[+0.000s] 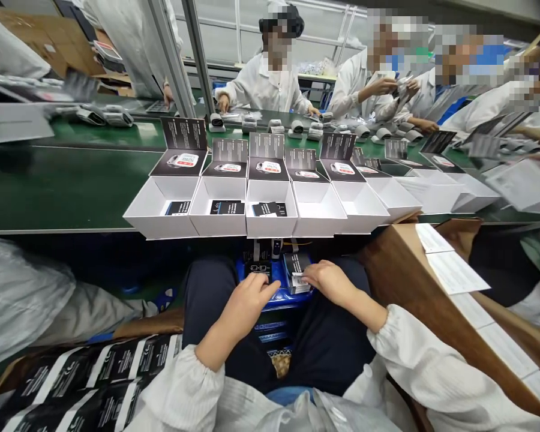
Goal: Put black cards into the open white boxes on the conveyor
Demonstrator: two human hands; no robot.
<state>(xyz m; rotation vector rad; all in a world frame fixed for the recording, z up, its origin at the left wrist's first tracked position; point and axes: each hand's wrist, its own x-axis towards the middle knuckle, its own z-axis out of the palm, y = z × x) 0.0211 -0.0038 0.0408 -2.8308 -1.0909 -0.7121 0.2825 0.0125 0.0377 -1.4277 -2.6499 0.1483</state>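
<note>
My left hand [248, 300] rests with curled fingers on a small black booklet [258, 268] lying on a blue tray [279, 287] between my knees. On the same tray stands a stack of black booklets [296, 267], and my right hand [328, 280] pinches it at its near edge. Just beyond, a row of open white boxes [270, 213] with raised black lids stands on the green conveyor belt [58, 186]. Three boxes on the left each hold a black booklet; the box to their right [317, 210] looks empty.
A brown carton [432, 288] with white sheets stands at my right. Black printed sleeves [81, 378] fill a carton at lower left. Across the belt sit several people in white coats handling small devices [297, 127]. A neighbour's sleeve [22, 294] is at my left.
</note>
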